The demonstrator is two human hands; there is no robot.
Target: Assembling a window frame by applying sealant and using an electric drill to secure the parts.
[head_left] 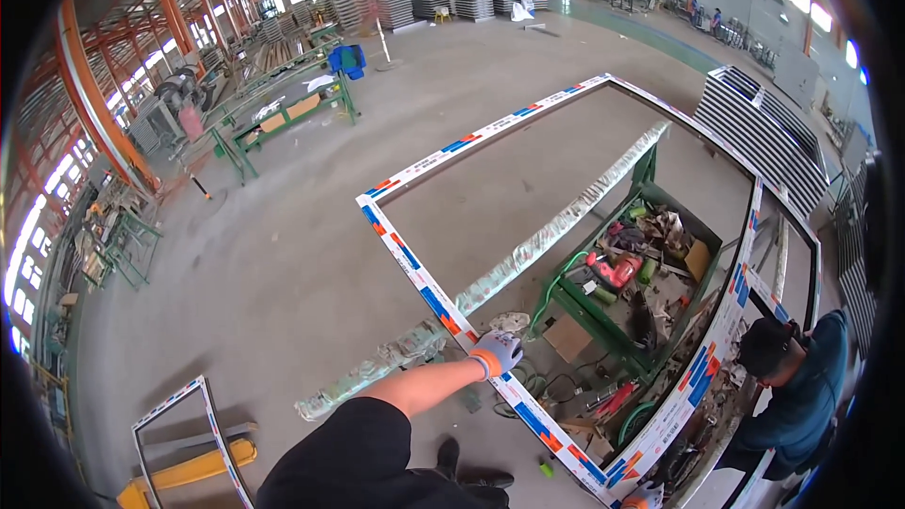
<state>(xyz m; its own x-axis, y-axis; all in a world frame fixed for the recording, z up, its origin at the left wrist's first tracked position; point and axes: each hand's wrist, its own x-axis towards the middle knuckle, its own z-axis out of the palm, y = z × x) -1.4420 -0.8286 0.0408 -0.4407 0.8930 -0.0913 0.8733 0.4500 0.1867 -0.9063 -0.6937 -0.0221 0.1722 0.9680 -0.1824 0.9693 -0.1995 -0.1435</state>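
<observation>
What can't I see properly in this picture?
All in the head view:
- Right hand: mostly cut off by the lower edge, so I can't tell its grip.
- Left hand: its back hides whether the fingers curl under the frame.
- Green bin: jumbled stuff covers its bottom.
- Far-off people: too small to tell what they're doing.
</observation>
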